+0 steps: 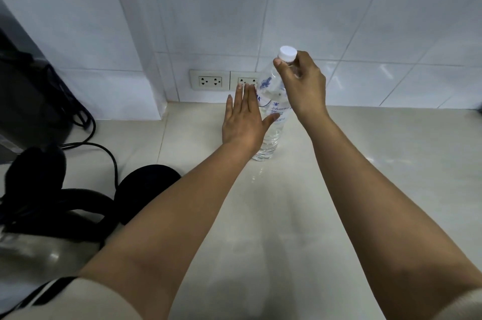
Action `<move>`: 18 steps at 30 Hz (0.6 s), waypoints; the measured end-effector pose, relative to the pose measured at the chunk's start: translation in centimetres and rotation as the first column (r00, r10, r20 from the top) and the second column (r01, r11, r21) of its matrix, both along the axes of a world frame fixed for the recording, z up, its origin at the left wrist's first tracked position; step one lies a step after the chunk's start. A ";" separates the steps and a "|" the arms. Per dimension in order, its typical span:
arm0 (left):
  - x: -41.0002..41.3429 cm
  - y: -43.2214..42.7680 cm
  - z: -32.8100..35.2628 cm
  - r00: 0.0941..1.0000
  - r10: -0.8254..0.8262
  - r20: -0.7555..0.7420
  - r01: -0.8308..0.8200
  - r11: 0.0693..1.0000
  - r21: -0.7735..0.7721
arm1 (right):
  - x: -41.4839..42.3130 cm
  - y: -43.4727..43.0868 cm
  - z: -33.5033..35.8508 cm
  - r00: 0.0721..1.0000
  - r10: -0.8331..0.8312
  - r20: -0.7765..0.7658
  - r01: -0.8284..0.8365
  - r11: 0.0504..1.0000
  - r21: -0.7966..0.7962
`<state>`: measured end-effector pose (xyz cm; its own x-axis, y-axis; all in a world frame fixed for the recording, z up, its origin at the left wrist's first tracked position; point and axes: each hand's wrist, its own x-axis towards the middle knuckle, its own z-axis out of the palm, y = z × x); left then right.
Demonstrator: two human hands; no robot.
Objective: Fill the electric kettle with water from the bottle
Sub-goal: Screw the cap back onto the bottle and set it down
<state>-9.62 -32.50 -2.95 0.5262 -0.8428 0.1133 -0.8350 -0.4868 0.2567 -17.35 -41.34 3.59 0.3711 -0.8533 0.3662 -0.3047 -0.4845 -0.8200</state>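
A clear plastic water bottle (271, 103) with a blue-printed label stands upright on the pale counter (378, 163) near the back wall. Its white cap (287, 53) is on. My right hand (305, 85) pinches the bottle's neck just under the cap. My left hand (242, 121) lies against the bottle's left side with fingers straight and apart, its thumb reaching across the front of the bottle. The electric kettle (39, 249), steel with a black handle and top, is partly visible at the lower left edge. A black round part (148, 186) lies beside it, partly hidden by my left forearm.
A double wall socket (208, 82) sits in the tiled wall just behind the bottle. A dark appliance (26, 100) stands at the left, with a black cord (104, 153) looping across the counter toward the kettle. A few water drops lie in front of the bottle.
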 end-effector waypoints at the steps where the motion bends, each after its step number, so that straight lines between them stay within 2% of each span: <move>1: 0.0 0.0 0.0 1.000 0.001 -0.002 -0.001 1.000 0.004 | -0.1 -0.1 0.0 1.000 0.003 -0.014 -0.003 1.000 -0.002; 8: 0.2 1.3 0.2 0.999 -0.033 0.000 0.033 0.999 0.022 | -0.6 1.1 -1.3 0.993 0.042 -0.110 -0.051 0.996 -0.079; 18: -0.7 11.0 0.3 0.995 -0.096 0.015 0.096 0.995 -0.017 | -4.2 8.6 -4.3 0.964 -0.144 -0.224 0.110 0.981 -0.159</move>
<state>-10.36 -21.52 -2.69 0.4412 -0.8872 0.1351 -0.8812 -0.3998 0.2524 -21.56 -32.78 -0.72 0.3527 -0.8439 0.4043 -0.5460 -0.5365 -0.6434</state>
